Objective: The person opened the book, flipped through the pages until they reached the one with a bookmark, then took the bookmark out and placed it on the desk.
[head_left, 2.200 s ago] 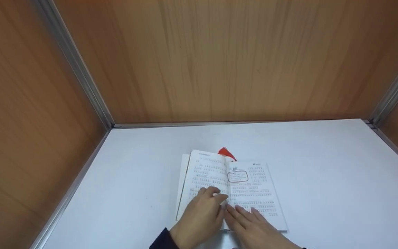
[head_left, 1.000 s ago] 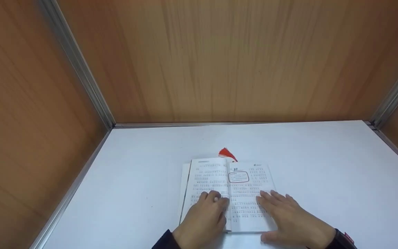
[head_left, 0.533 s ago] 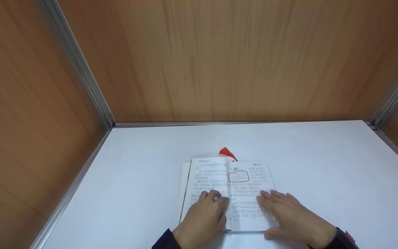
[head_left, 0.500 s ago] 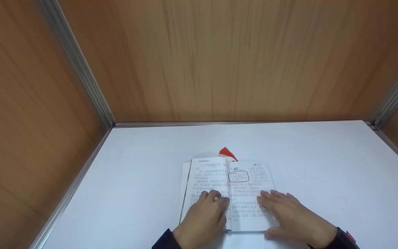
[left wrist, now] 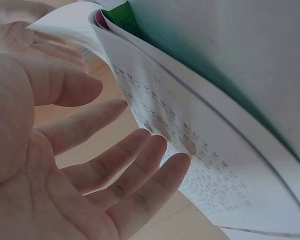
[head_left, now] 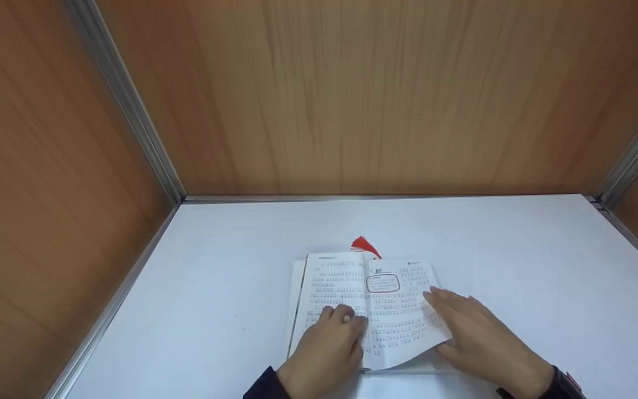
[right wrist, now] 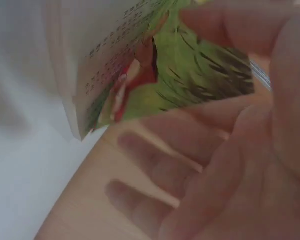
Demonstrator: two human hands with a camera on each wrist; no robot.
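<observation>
In the head view, an open book (head_left: 366,307) lies low in the centre of the frame on a smooth white table (head_left: 518,266), walled in by wood-grain panels (head_left: 352,94) with grey metal edging. The left hand (head_left: 327,346) lies flat on the lower part of the left page, fingers straight and relaxed, pressing it down beside the spine. The right hand (head_left: 479,341) sits at the outer edge of the right page (head_left: 402,321), whose lower corner curls up off the pages beneath; its fingers lie extended on top and the thumb is below the edge, but whether it pinches the sheet cannot be told. A red tassel (head_left: 364,245) pokes out above the book's top edge. In the left wrist view, the left palm is open, fingertips (left wrist: 177,162) touching thin white paper printed with small dark characters. In the right wrist view, blurred fingers (right wrist: 225,145) spread under a glossy green and red illustrated page (right wrist: 180,75).
</observation>
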